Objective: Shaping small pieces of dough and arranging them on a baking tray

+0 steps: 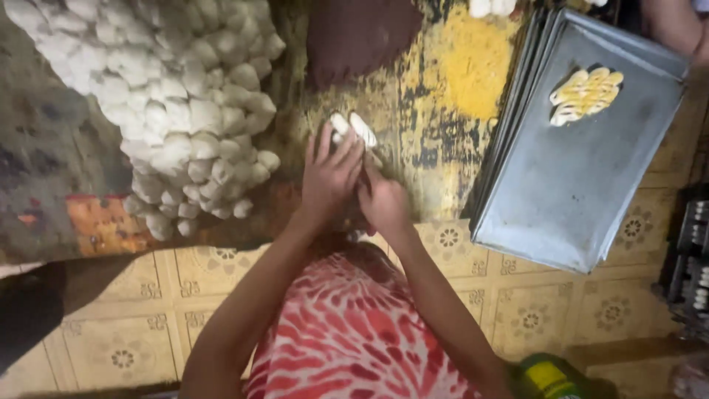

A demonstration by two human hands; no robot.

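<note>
My left hand (330, 176) and my right hand (382, 199) meet over the worn tabletop (436, 148), close together, fingers curled around small white dough pieces (353, 129) that stick out above the fingertips. A big heap of white dough balls (170, 96) lies to the left of my hands. Up at the right, a stack of grey metal trays (569, 185) carries a row of shaped yellow-and-white dough pieces (586, 94).
A dark brown lump of dough (358, 33) and a patch of yellow powder (469, 63) sit beyond my hands. Another person's arm (676, 26) shows at the top right corner. Patterned floor tiles (148, 325) lie below; a green-and-yellow container (550, 377) stands at the bottom.
</note>
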